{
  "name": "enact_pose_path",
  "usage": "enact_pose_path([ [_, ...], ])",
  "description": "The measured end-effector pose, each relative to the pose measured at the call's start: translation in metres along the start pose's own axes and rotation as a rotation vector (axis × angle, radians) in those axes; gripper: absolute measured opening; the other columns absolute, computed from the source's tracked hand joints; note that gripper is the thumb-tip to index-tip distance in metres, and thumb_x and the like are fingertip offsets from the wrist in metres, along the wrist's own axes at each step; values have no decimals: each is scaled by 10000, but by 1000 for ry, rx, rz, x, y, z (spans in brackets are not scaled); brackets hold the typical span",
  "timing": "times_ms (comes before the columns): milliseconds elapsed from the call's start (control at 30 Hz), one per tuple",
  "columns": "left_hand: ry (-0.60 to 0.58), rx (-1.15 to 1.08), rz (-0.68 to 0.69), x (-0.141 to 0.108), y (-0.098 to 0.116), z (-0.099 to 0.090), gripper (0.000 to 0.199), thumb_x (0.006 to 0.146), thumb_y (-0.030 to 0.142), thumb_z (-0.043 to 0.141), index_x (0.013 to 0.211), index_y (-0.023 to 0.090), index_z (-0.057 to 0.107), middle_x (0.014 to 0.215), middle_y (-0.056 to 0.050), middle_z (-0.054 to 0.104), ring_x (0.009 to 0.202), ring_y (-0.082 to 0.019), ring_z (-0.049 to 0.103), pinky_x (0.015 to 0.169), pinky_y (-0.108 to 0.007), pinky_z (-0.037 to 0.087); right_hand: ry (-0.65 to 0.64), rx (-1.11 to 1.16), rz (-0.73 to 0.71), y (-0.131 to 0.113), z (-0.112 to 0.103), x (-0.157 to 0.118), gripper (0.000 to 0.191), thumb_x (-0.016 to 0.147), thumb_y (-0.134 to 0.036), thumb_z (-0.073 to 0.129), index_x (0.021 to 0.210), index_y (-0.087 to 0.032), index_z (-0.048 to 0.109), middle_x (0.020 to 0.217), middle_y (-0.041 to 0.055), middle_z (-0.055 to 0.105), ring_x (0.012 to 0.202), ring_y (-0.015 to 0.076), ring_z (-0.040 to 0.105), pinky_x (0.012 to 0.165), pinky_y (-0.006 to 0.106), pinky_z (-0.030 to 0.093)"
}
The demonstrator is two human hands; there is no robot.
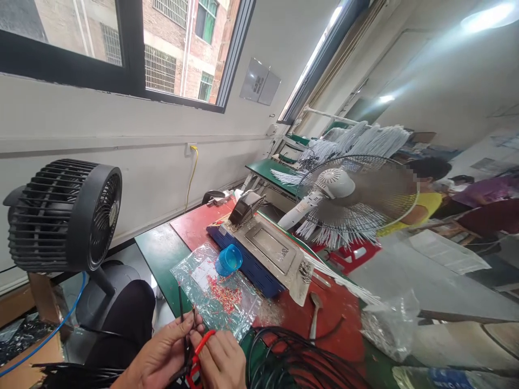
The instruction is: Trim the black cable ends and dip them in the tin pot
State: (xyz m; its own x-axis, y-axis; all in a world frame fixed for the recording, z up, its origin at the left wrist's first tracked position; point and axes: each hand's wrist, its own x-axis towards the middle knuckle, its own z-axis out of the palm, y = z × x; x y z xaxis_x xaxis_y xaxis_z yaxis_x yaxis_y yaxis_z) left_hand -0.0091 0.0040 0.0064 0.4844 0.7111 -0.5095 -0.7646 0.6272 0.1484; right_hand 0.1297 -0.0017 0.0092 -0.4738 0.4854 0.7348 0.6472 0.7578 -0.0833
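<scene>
My left hand point(162, 351) is closed on a thin black cable point(180, 305), its end standing up past the thumb. In my right hand point(225, 356) is a red-handled hand tool point(197, 359), probably pliers or strippers; its jaws are hidden between the hands. Both hands meet low in the view, over the near table edge. Just beyond them lies a clear plastic bag point(182, 270) with a heap of small red and pale bits point(227, 297) on it. A blue cup point(229, 260) stands on the same bag. Coiled black cables point(279, 362) lie right of my right hand.
Behind the cup sits a beige and blue machine point(271, 246). A spoon point(314, 310) rests on the red mat point(340, 329). A black fan point(81, 216) stands left, and a white fan point(336, 186) beyond the machine. People sit at the right. More black cables point(77, 375) lie near my lap.
</scene>
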Motion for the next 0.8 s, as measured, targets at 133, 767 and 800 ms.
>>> enact_pose_path([
  [133,34,-36,-21,2,0,-3,173,630,159,788,761,83,706,759,-86,680,711,-143,613,728,-231,476,-32,-8,-63,-1,1,2,315,879,-90,350,1047,-116,616,581,50,641,508,158,552,452,294,339],
  [767,232,396,240,-4,59,-99,455,563,470,786,894,170,696,609,22,482,537,-109,354,488,-223,355,91,-23,981,108,-11,41,417,836,-517,467,800,-156,674,698,64,665,631,177,579,598,251,400],
  [800,214,388,226,-4,60,-103,439,578,461,780,898,172,697,619,15,492,551,-115,366,506,-230,367,71,-70,971,110,-9,42,430,842,-522,449,774,-158,668,678,62,656,616,175,571,583,248,384],
])
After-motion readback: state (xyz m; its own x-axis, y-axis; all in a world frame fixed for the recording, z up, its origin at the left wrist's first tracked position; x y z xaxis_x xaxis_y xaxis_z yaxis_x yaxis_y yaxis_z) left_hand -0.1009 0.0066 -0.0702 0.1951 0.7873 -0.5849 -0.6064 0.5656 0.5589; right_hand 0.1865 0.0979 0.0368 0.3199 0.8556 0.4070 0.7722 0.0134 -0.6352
